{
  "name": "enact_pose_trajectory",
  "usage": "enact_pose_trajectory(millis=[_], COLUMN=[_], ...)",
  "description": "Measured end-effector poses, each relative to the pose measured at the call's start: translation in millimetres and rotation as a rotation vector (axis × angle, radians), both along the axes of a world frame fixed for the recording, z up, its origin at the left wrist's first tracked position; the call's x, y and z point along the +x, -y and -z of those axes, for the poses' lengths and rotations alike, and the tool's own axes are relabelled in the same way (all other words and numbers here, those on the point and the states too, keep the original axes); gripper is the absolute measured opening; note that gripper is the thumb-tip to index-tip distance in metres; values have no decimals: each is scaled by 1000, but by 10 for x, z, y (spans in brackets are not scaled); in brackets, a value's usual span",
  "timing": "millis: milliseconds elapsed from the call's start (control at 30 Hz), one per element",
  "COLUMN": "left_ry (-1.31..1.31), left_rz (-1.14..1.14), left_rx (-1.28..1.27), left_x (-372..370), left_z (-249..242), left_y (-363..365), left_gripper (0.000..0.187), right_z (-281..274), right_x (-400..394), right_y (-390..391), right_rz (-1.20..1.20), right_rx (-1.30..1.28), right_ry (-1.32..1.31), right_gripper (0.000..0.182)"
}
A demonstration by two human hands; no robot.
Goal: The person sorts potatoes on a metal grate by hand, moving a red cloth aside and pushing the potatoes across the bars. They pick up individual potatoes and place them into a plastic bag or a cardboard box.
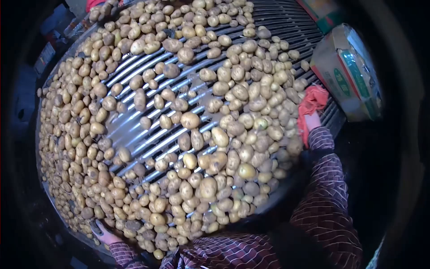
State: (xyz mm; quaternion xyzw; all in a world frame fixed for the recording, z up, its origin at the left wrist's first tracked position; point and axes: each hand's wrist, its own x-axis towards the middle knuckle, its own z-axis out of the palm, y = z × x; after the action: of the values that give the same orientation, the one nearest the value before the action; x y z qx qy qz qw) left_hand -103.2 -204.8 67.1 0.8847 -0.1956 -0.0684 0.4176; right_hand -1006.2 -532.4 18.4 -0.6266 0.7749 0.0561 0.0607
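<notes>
Many potatoes lie over a metal slatted grate, thickest along the left, front and right sides. At the lower left rim, my left hand rests against the potatoes. Its dark fingertips are stretched out among them, and no potato is plainly in its grasp. On the right side, my right hand is closed around a crumpled red cloth, which covers most of the fingers. That cloth touches the edge of the potato pile and hangs down beside the wrist.
A cardboard box with green and red print stands at the right edge of the grate. Behind it is another red and green box. Part of a person in a red sleeve shows at the far top left.
</notes>
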Motion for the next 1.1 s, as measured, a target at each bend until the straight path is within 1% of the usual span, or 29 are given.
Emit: enact_pose_trajectory(millis=[33,67,100,133,167,200,233,333,367,400,433,467,500,533,567,600,633,667,700,733,767,800,833,900,967,1033,1100], left_ry=[26,29,56,24,-3,28,60,-13,-9,-21,-13,-4,4,-2,3,-27,-56,-54,-53,-55,-70,-27,14,43,104,59,82], left_rz=[12,8,-15,11,33,46,53,37,54,46,40,37,34,39,57,36,16,-4,-20,-31,-20,-56,-91,-121,-104,-25,-49], left_rx=[47,117,167,49,-71,-57,-45,-152,-202,-187,-161,-150,-140,-204,-202,-200,-192,-186,-176,-167,-186,-53,76,95,244,111,120], left_x=[-19,-37,-40,-46,-44,36,106,100,123,117,40,-2,-26,-42,-66,-69,-66,-54,-35,-26,-7,-48,-105,-33,8,111,47], left_z=[-34,-74,-63,-28,24,128,230,325,368,359,259,208,192,215,188,183,183,184,186,208,228,135,30,145,102,181,108], left_y=[-2,8,2,16,15,-34,-81,-92,-87,-90,-60,-71,-63,-81,-88,-80,-74,-84,-84,-64,-66,-25,27,-34,-45,-103,-42], left_gripper=[44,45,46,46,47,46,46,45,45,46,46,46,46,46,47,47,48,48,49,49,49,49,49,48,49,49,47], right_z=[449,437,477,490,402,309,144,-458,-719,-899,-1169,-1458,-1718,-1892,-2064,-2314,-2274,-2337,-2195,-2100,-1755,-1418,-1177,-930,-693,-528,-410], right_x=[-242,108,653,954,1395,1869,2330,3637,4060,4437,4666,4692,4590,4411,4156,3866,3382,3050,2431,1874,1146,437,-1,-254,-423,-514,-497], right_y=[-111,-317,-473,-558,-652,-731,-775,-745,-693,-635,-552,-503,-425,-320,-210,-151,51,99,296,454,676,896,1031,1203,1434,1659,1843], right_rz=[-15,-87,-166,-421,-448,-442,-416,-301,-277,-324,-437,-425,-412,-366,-316,-344,-241,-181,34,91,-19,-128,-126,4,85,131,137], right_rx=[50,-133,-323,-187,-111,-53,-9,67,-10,-324,-431,-387,-346,-414,-483,-572,-566,-713,-634,-579,-614,-652,-632,-536,-453,-407,-370], right_ry=[5,164,325,-139,-135,-62,39,381,536,804,843,787,727,734,740,661,816,731,620,445,386,324,227,36,-51,-76,-66], right_gripper=[35,34,32,31,30,30,30,33,35,31,28,28,28,28,29,29,28,24,24,28,34,42,41,40,39,38,37])
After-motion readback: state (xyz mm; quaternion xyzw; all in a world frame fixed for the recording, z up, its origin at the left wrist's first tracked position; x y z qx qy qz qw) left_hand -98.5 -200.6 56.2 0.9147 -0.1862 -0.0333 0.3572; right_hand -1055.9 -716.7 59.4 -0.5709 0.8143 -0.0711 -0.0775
